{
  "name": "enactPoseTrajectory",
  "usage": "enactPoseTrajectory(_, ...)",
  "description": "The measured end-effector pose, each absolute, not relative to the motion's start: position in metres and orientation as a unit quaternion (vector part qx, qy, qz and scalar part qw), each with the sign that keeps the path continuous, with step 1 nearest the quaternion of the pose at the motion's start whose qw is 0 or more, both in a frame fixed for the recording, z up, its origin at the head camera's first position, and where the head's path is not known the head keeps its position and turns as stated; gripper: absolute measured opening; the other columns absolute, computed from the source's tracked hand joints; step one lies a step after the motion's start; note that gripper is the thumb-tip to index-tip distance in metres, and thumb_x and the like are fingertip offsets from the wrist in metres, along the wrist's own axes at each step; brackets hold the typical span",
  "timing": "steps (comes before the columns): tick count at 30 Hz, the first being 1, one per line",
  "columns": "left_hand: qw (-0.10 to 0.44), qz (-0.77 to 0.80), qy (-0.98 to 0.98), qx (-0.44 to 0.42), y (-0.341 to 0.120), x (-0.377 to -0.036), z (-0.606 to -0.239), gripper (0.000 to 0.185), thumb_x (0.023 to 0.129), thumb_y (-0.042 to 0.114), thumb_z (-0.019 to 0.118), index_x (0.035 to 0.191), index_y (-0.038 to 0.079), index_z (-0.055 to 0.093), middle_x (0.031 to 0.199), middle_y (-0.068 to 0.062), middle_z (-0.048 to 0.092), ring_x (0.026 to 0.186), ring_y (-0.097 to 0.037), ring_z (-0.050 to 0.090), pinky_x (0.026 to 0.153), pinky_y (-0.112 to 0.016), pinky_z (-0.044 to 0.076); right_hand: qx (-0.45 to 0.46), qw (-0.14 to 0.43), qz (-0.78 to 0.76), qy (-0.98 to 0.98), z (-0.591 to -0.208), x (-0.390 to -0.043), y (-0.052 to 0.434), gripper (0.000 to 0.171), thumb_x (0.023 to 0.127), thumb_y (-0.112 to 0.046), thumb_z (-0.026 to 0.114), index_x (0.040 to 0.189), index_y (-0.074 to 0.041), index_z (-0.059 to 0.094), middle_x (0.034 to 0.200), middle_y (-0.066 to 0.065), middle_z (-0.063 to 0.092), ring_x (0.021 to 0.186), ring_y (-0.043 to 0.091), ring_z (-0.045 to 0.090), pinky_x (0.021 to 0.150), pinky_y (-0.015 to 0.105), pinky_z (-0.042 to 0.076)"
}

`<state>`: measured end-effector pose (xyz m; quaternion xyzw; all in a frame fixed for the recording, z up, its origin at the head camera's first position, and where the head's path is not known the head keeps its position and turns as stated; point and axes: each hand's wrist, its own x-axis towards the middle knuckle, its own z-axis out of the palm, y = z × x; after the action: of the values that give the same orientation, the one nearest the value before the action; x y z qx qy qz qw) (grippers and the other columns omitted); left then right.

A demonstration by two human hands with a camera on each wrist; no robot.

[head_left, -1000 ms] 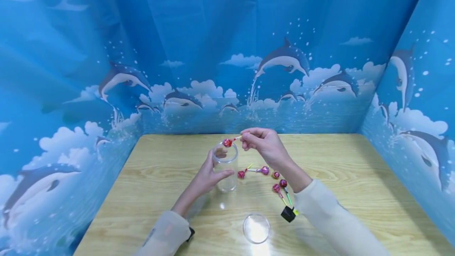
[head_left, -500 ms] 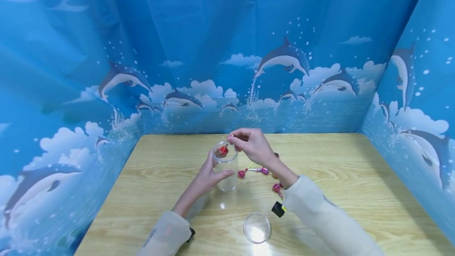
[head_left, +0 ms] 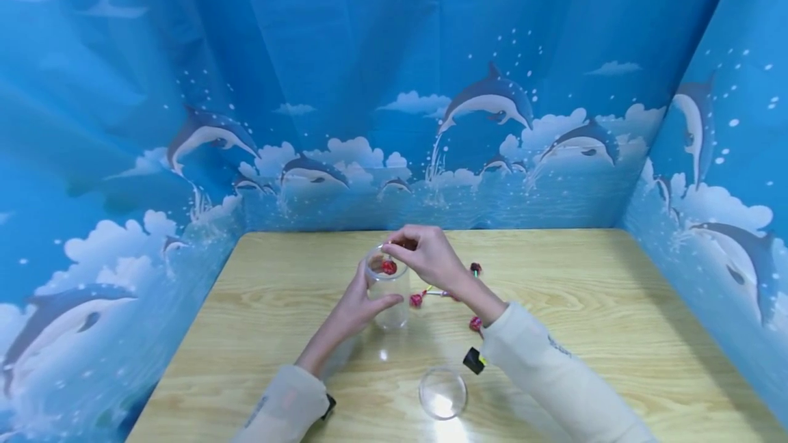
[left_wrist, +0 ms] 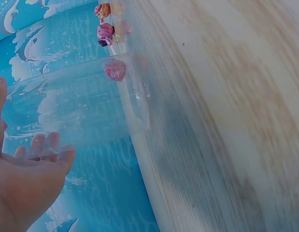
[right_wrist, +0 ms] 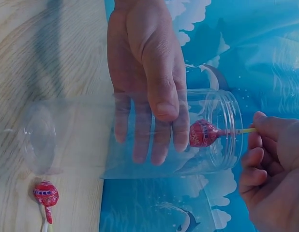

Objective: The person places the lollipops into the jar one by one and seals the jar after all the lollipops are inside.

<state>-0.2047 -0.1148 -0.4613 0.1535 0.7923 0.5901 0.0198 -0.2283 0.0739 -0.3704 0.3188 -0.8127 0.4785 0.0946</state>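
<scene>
A clear plastic jar [head_left: 392, 303] stands upright and lidless on the table. My left hand [head_left: 353, 306] holds it round the side, thumb in front and fingers behind. In the right wrist view those fingers show through the jar wall [right_wrist: 82, 140]. My right hand [head_left: 431, 258] is at the jar's mouth, pinching the yellow stick of a red-wrapped lollipop [right_wrist: 203, 134]. The candy end hangs inside the jar just below the rim, while the fingertips stay outside the opening. The left wrist view shows the jar [left_wrist: 72, 106] from the side, with my left hand [left_wrist: 31, 183] beside it.
Several wrapped lollipops lie right of the jar, including a red one [head_left: 416, 300] near its base and a dark one [head_left: 476, 267] farther back. A round clear lid [head_left: 443, 394] lies near the front. Dolphin-printed blue curtain [head_left: 345, 87] borders the wooden table [head_left: 258, 333].
My right hand has moved left and carried the lollipop from above the rim down into the jar's mouth. My left hand keeps its hold on the jar.
</scene>
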Motion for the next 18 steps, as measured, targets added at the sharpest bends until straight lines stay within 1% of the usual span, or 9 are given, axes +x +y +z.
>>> enactPoseTrajectory(2, 0.018, 0.593, 0.790, 0.157, -0.115, -0.205, -0.462, 0.089, 0.088, 0.015, 0.083, 0.157, 0.008, 0.029, 0.153, -0.019, 0.045, 0.141, -0.042, 0.044, 0.116, -0.065, 0.033, 0.319, 0.093, 0.476, -0.814, -0.371, -0.229, 0.074, 0.010, 0.097, -0.015, 0.074, 0.101, -0.008, 0.079, 0.086, 0.004, 0.073, 0.063, 0.012, 0.056, 0.053, 0.023, 0.046)
enactPoseTrajectory(6, 0.016, 0.594, 0.788, 0.162, -0.115, -0.205, -0.462, 0.088, 0.088, 0.015, 0.083, 0.157, 0.008, 0.029, 0.153, -0.019, 0.045, 0.141, -0.042, 0.044, 0.116, -0.066, 0.032, 0.316, 0.086, 0.478, -0.815, -0.372, -0.229, 0.073, 0.009, 0.097, -0.015, 0.074, 0.101, -0.008, 0.079, 0.087, 0.005, 0.073, 0.064, 0.012, 0.057, 0.054, 0.023, 0.047)
enactPoseTrajectory(10, 0.014, 0.595, 0.785, 0.171, -0.116, -0.205, -0.463, 0.086, 0.089, 0.014, 0.083, 0.155, 0.008, 0.029, 0.151, -0.020, 0.046, 0.140, -0.040, 0.044, 0.116, -0.065, 0.033, 0.313, 0.073, 0.486, -0.813, -0.374, -0.230, 0.073, 0.011, 0.098, -0.016, 0.073, 0.103, -0.009, 0.079, 0.088, 0.005, 0.074, 0.065, 0.013, 0.058, 0.054, 0.023, 0.046)
enactPoseTrajectory(12, 0.013, 0.596, 0.784, 0.174, -0.116, -0.204, -0.463, 0.085, 0.088, 0.012, 0.083, 0.154, 0.008, 0.030, 0.150, -0.020, 0.047, 0.140, -0.039, 0.045, 0.115, -0.065, 0.034, 0.311, 0.068, 0.493, -0.810, -0.374, -0.230, 0.074, 0.013, 0.098, -0.017, 0.073, 0.106, -0.008, 0.078, 0.089, 0.003, 0.073, 0.066, 0.015, 0.058, 0.055, 0.023, 0.047)
enactPoseTrajectory(14, 0.009, 0.596, 0.784, 0.176, -0.116, -0.205, -0.463, 0.083, 0.088, 0.011, 0.083, 0.153, 0.006, 0.031, 0.149, -0.020, 0.047, 0.139, -0.039, 0.045, 0.115, -0.064, 0.035, 0.306, 0.071, 0.499, -0.808, -0.374, -0.230, 0.076, 0.014, 0.098, -0.018, 0.073, 0.108, -0.009, 0.078, 0.090, 0.000, 0.072, 0.067, 0.016, 0.058, 0.055, 0.023, 0.047)
enactPoseTrajectory(17, 0.004, 0.598, 0.781, 0.179, -0.115, -0.207, -0.464, 0.084, 0.087, 0.009, 0.084, 0.153, 0.003, 0.032, 0.149, -0.022, 0.048, 0.139, -0.039, 0.045, 0.117, -0.061, 0.033, 0.293, 0.084, 0.509, -0.805, -0.375, -0.231, 0.085, 0.016, 0.098, -0.019, 0.073, 0.110, -0.010, 0.078, 0.088, -0.001, 0.069, 0.067, 0.018, 0.056, 0.055, 0.025, 0.046)
enactPoseTrajectory(18, 0.003, 0.598, 0.780, 0.181, -0.114, -0.207, -0.464, 0.084, 0.087, 0.009, 0.083, 0.152, 0.002, 0.032, 0.149, -0.023, 0.048, 0.139, -0.039, 0.045, 0.118, -0.060, 0.033, 0.286, 0.090, 0.511, -0.805, -0.376, -0.232, 0.090, 0.016, 0.098, -0.020, 0.073, 0.111, -0.010, 0.078, 0.087, 0.001, 0.069, 0.066, 0.018, 0.055, 0.055, 0.025, 0.045)
